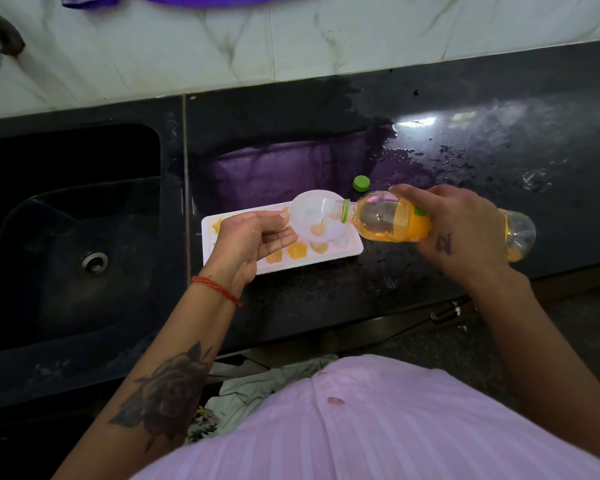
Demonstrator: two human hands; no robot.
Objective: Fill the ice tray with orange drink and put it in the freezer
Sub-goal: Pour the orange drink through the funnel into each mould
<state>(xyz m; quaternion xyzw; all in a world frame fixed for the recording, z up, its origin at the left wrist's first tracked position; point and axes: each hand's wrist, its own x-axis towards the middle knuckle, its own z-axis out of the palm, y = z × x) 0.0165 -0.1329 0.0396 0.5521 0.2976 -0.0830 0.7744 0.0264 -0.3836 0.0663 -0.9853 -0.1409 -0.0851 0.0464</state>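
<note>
The white ice tray (326, 259) lies flat on the dark counter (465, 140) just right of the sink (66, 237), several cavities already orange and a few at its right end pale, so filling looks well along with the freezer step left. The right hand (465, 233) wraps the tipped orange drink bottle (395, 221), mouth in a small clear cup (317, 216) pinched by the left hand (253, 237) above the tray. The green cap (361, 183) sits behind; wet counter lies open rightward, its front edge near
</note>
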